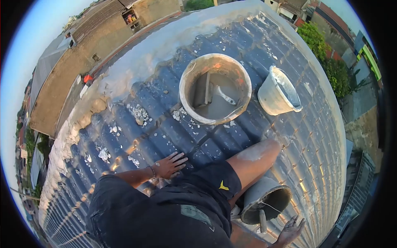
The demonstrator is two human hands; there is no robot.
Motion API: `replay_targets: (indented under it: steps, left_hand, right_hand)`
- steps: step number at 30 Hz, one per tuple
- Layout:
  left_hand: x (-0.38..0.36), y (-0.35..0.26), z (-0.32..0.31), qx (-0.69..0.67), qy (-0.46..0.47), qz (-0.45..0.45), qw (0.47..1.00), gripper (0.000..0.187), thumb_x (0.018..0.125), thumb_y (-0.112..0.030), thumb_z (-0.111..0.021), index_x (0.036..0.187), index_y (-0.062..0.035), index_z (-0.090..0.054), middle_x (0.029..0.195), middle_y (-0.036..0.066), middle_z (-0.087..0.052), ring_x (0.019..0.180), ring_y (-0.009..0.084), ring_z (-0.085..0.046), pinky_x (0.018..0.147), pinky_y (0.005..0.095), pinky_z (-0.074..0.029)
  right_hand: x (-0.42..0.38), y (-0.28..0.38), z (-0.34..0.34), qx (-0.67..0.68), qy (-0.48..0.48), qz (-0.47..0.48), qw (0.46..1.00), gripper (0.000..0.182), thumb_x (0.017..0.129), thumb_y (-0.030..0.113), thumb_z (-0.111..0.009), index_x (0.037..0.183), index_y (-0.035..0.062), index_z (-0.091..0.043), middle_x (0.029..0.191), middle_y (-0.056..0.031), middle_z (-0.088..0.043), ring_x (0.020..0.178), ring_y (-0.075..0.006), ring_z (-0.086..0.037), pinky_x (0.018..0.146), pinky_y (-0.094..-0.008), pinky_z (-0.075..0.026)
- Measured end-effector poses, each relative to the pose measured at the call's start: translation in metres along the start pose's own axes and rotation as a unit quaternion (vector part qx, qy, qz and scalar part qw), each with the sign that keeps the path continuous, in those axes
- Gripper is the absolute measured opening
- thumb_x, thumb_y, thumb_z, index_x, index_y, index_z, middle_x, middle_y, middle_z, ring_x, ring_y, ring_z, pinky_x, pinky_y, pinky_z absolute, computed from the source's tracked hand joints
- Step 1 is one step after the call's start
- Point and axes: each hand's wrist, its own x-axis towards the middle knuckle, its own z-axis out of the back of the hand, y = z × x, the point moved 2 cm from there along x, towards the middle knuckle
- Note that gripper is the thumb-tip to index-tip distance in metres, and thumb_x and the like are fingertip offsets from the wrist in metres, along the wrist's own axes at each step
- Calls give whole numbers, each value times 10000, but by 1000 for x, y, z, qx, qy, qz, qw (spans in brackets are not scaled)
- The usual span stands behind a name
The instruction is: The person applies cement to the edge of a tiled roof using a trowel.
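My left hand lies flat on the dark roof tiles, its fingers spread and a band at the wrist. At the lower right, my right hand has its fingers apart and holds nothing, close to a tilted grey bucket. A handle sticks out of that bucket's mouth. Up the roof stands a large round bucket of grey slurry, with a trowel-like tool and a pale-handled brush inside. Right of it is a smaller white bucket with greyish contents.
Broken mortar chips are scattered over the tiles. A cement-covered ridge runs along the upper left, with a red object beyond it. The roof's cemented right edge borders a drop towards trees and neighbouring buildings.
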Motion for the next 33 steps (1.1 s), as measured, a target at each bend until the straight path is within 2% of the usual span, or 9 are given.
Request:
replay_targets:
  steps: [1, 3, 10, 11, 12, 14, 15, 26, 33]
  left_hand:
    - [-1, 1, -5, -19, -14, 5, 1000, 545, 1002, -393, -479, 1439, -70, -523, 1615, 102, -330, 1529, 335, -193, 1249, 525, -142]
    - [-3, 2, -10, -23, -30, 12, 999, 548, 1001, -393, -476, 1443, -72, -518, 1615, 91, -334, 1533, 333, -179, 1251, 527, -134]
    - [-6, 3, -17, -25, -32, 11, 999, 540, 1007, -409, -442, 1440, -98, -524, 1606, 45, -362, 1547, 320, -128, 1250, 539, -126]
    - [-5, 2, -18, -26, -40, 14, 999, 540, 1007, -409, -442, 1440, -98, -524, 1606, 45, -362, 1547, 320, -128, 1250, 539, -126]
    - [-4, 2, -20, -24, -38, 8, 999, 537, 1003, -408, -446, 1434, -98, -529, 1607, 44, -360, 1547, 323, -126, 1249, 548, -117]
    - [-7, 6, -24, -23, -34, 14, 999, 535, 1000, -407, -451, 1429, -97, -535, 1608, 42, -358, 1547, 325, -125, 1249, 557, -109]
    - [-7, 6, -24, -27, -42, 6, 999, 521, 998, -406, -457, 1405, -98, -557, 1609, 40, -356, 1547, 327, -124, 1249, 564, -100]
    - [-3, 7, -20, -74, 1, 11, 997, 434, 989, -381, -486, 1290, -107, -641, 1625, 34, -329, 1553, 326, -105, 1252, 586, -65]
    - [-1, 8, -22, -79, 11, 15, 997, 441, 996, -386, -482, 1315, -118, -626, 1638, 32, -303, 1553, 317, -112, 1251, 596, -59]
  right_hand:
    - [18, -2, 6, -4, 17, -2, 1000, 363, 1026, 337, -552, 1336, 146, -546, 1114, -119, -651, 988, -156, -653, 782, -246, -575]
    - [64, -10, 36, 121, -64, -85, 987, 277, 1025, 315, -550, 1063, 54, -635, 808, -115, -630, 744, -268, -564, 663, -451, -458]
    - [109, -20, 62, 5, 227, -121, 966, 235, 1020, 234, -542, 1209, 102, -587, 782, -68, -519, 732, -181, -495, 621, -350, -419]
    - [122, -24, 67, -253, 124, -16, 960, 139, 1038, 220, -497, 1091, 121, -579, 668, -26, -424, 637, -161, -427, 581, -345, -404]
    - [119, -16, 57, -254, 130, -11, 958, 139, 1038, 220, -497, 1091, 121, -579, 668, -26, -424, 637, -161, -427, 581, -345, -404]
    - [76, -5, 13, 29, 27, -210, 977, 146, 1049, 222, -460, 952, 144, -536, 601, 8, -352, 559, -154, -370, 552, -338, -395]
    - [76, -6, 12, 47, 46, -225, 972, 223, 1057, 251, -439, 857, 160, -479, 559, 23, -325, 495, -148, -331, 534, -339, -393]
    - [74, 1, 1, -34, 23, -246, 968, 241, 1078, 274, -391, 900, 156, -502, 549, 28, -299, 476, -114, -307, 480, -302, -353]
    - [78, 7, -2, -57, 102, -245, 962, 222, 1057, 201, -387, 909, 126, -534, 558, 17, -330, 492, -124, -345, 487, -291, -350]
